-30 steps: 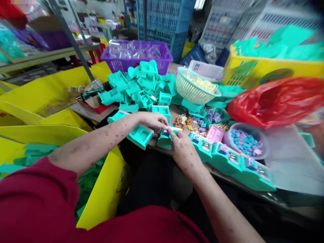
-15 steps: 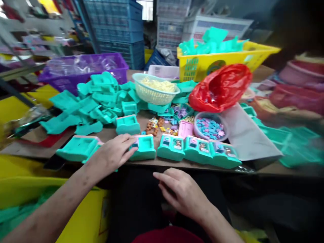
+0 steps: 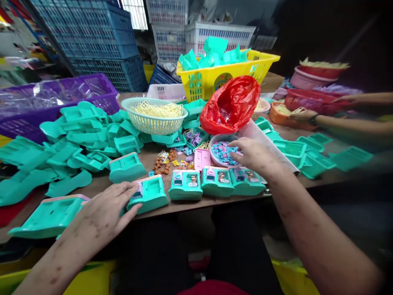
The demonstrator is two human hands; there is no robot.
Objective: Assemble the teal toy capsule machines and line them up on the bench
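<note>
My left hand is wrapped round the left end of a teal plastic toy case, its thumb along the front and its fingers over a purple part inside. My right hand is over a round tub of small blue and pink plastic pieces; its fingers are bent and apart, with the tips at the pieces. Further right along the table edge stand three teal cases fitted with small parts and a coppery round piece. Another teal case lies behind my left hand, and one more at the left.
Teal cases are heaped at the left, before a purple crate. Behind the tub are a basket of cream strips, a red plastic bag and a yellow basket. Another person's hands work at the right.
My right hand has risen from above my lap to the tub of small pieces. My left hand stays at the same case. The view has swung right, bringing another person's hands into sight.
</note>
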